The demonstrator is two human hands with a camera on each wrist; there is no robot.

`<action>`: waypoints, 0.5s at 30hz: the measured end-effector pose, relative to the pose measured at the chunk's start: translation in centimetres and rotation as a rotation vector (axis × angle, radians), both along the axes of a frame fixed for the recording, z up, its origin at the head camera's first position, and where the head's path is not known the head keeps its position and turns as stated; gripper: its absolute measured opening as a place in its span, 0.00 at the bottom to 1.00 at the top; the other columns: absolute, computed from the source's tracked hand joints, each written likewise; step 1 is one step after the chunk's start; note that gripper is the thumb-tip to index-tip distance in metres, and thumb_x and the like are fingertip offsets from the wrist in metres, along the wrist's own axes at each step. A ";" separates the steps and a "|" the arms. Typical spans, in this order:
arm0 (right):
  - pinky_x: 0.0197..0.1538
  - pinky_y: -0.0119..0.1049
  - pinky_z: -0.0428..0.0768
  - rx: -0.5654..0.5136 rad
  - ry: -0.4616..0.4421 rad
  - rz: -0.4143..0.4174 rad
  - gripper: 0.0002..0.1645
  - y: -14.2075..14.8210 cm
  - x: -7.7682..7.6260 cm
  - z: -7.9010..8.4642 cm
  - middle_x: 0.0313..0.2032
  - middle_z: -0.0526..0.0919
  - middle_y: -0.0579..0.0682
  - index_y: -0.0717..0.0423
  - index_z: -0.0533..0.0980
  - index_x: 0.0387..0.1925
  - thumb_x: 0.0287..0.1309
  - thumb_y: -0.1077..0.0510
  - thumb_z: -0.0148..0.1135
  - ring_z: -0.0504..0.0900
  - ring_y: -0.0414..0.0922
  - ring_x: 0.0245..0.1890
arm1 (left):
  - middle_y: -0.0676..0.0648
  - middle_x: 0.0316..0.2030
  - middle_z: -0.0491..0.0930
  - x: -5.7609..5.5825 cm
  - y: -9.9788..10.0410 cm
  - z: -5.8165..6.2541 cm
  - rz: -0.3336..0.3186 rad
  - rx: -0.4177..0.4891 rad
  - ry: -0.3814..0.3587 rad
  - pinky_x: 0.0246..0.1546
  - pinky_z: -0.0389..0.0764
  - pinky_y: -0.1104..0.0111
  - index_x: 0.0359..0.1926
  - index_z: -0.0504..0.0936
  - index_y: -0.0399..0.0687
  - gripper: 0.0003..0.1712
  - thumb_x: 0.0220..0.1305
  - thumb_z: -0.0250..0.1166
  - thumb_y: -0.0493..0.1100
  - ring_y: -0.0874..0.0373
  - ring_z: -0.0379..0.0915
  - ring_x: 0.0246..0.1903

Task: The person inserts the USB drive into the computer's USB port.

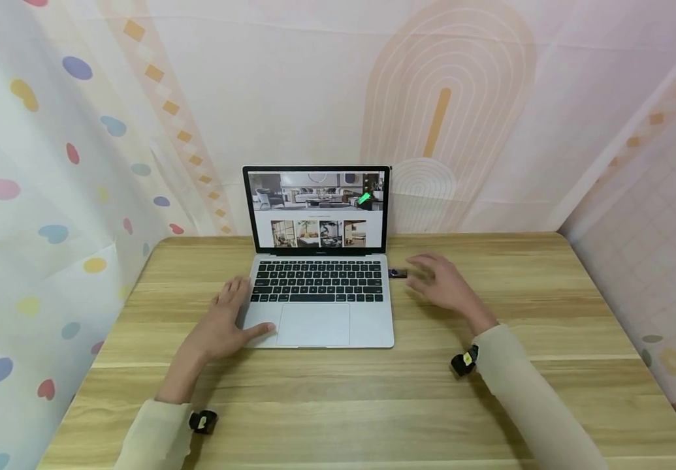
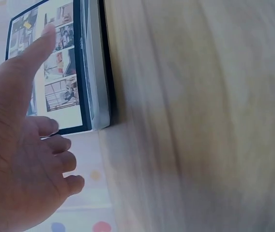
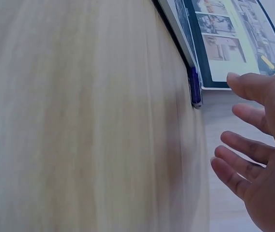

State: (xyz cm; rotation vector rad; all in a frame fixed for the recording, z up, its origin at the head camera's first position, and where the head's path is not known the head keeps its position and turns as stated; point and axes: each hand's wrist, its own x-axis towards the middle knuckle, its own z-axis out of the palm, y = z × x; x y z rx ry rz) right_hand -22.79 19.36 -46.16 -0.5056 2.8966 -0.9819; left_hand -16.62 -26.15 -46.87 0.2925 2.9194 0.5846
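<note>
An open silver laptop with black keys stands on the wooden table, its screen lit with a page of furniture pictures. A dark USB flash drive sticks out of the laptop's right side; in the right wrist view the flash drive looks purple. My left hand rests at the laptop's left edge, thumb over the palm rest and fingers along the side. Just right of the flash drive, my right hand hovers with its fingers spread and slightly bent, apart from the drive and holding nothing.
The wooden table reaches back to a patterned curtain behind the laptop. More curtain with coloured dots hangs at the left. Each wrist carries a small black camera.
</note>
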 end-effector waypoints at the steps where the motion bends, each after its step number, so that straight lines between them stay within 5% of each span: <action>1: 0.75 0.67 0.62 0.005 0.004 -0.001 0.33 0.2 0.2 0.1 0.72 0.69 0.63 0.55 0.72 0.70 0.68 0.49 0.66 0.65 0.65 0.73 | 0.32 0.81 0.38 0.0 0.0 0.1 0.001 -0.005 0.023 0.78 0.43 0.35 0.82 0.40 0.39 0.71 0.58 0.64 0.77 0.32 0.33 0.81; 15: 0.72 0.77 0.55 0.060 0.115 -0.030 0.41 4.0 2.9 0.4 0.78 0.57 0.65 0.52 0.63 0.76 0.68 0.46 0.65 0.53 0.71 0.77 | 0.39 0.82 0.31 0.2 -0.9 1.1 0.016 -0.028 0.146 0.76 0.33 0.31 0.82 0.30 0.48 0.65 0.66 0.57 0.75 0.36 0.27 0.82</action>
